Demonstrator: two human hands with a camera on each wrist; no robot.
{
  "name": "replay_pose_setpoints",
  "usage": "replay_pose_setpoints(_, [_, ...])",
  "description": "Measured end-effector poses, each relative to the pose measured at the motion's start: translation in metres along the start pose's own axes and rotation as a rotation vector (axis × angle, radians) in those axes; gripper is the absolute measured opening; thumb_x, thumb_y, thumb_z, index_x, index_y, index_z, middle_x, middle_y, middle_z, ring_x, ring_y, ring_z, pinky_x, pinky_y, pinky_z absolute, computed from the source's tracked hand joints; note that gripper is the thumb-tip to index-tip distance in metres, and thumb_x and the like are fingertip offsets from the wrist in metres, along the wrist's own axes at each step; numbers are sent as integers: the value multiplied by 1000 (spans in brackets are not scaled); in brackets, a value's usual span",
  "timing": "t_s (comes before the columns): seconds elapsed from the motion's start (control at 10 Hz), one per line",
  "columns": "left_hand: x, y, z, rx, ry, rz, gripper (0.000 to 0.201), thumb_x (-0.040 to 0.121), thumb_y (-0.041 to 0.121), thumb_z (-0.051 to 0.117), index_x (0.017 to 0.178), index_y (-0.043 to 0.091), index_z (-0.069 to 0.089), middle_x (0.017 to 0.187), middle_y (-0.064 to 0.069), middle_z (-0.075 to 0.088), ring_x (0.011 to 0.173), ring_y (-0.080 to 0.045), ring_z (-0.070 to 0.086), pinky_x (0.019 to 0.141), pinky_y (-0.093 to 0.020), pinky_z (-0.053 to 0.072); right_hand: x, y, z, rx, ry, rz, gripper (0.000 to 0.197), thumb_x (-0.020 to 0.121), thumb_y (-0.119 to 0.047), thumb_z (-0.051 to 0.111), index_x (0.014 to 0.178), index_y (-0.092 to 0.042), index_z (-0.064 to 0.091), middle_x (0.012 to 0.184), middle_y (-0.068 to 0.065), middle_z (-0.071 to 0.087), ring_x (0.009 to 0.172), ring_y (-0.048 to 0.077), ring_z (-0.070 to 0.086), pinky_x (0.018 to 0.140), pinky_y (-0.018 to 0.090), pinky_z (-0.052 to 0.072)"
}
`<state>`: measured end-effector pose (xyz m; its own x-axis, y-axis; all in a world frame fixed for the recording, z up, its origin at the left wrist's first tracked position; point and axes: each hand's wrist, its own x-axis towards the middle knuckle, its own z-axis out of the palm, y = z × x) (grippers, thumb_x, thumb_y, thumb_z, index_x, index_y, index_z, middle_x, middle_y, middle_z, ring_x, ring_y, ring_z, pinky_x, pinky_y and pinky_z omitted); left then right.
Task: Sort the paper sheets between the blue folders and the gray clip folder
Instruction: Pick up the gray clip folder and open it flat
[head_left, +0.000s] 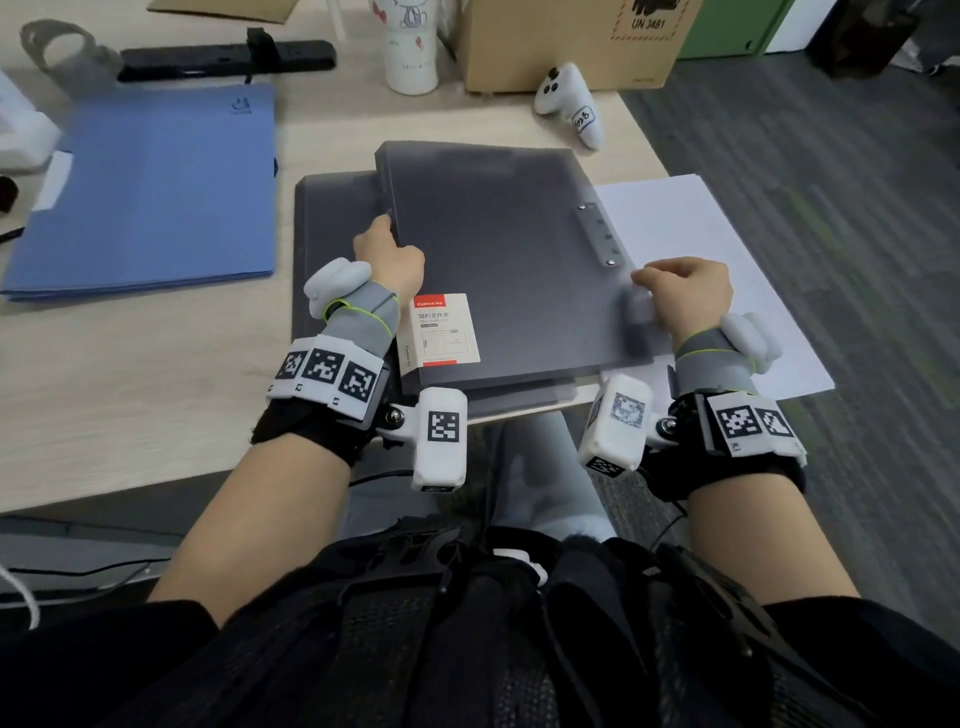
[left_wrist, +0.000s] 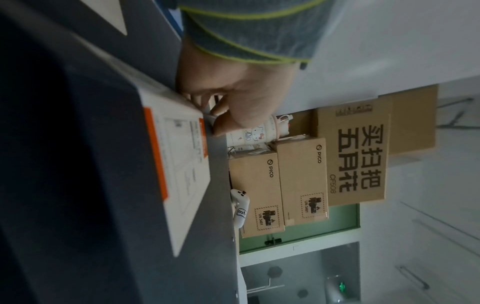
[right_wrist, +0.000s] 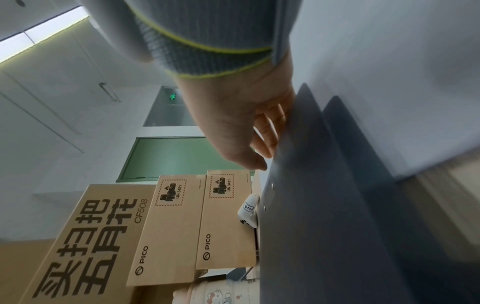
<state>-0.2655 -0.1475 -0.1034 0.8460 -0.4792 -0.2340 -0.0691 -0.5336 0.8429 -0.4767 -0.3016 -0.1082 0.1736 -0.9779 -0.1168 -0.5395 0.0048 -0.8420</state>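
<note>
A closed gray clip folder (head_left: 498, 260) with a white and orange label (head_left: 444, 330) lies tilted on top of a second gray folder (head_left: 332, 249) at the table's near edge. My left hand (head_left: 392, 254) grips its left edge, fingers curled round the edge (left_wrist: 233, 98). My right hand (head_left: 675, 291) pinches the right edge near the metal clip strip (head_left: 597, 234), thumb on top and fingers under the cover (right_wrist: 246, 127). White paper sheets (head_left: 701, 234) stick out from beneath, over the table's right edge. A closed blue folder (head_left: 150, 192) lies far left.
A white controller (head_left: 569, 101), a cardboard box (head_left: 566, 41) and a white cup (head_left: 408, 47) stand at the back. A black bar (head_left: 228, 54) lies behind the blue folder. Gray carpet (head_left: 831, 156) lies right of the table edge.
</note>
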Motion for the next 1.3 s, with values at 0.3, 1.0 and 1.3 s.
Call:
replay_pose_setpoints(0.3, [-5, 0, -2, 566, -24, 47, 49, 86, 34, 54, 129, 13, 45, 134, -16, 46, 127, -38, 35, 100, -42, 35, -18, -7, -16, 520, -46, -66, 11, 83, -11, 57, 88, -12, 66, 72, 3, 71, 46, 12, 57, 45, 18, 41])
replay_pose_setpoints(1.0, [-31, 7, -22, 24, -233, 16, 47, 86, 23, 64, 128, 7, 52, 125, -8, 60, 101, -19, 57, 82, -30, 50, -64, -72, 8, 981, -326, -88, 28, 96, -13, 36, 90, -15, 63, 66, -4, 63, 76, 20, 53, 71, 30, 45])
replay_pose_setpoints(1.3, [-42, 13, -56, -165, -347, -2, 42, 94, 34, 52, 129, 11, 52, 128, -7, 56, 111, -28, 58, 79, -31, 55, -113, -138, 25, 756, -590, -187, 35, 101, -9, 33, 134, 0, 42, 100, -6, 54, 81, -3, 51, 66, -2, 43])
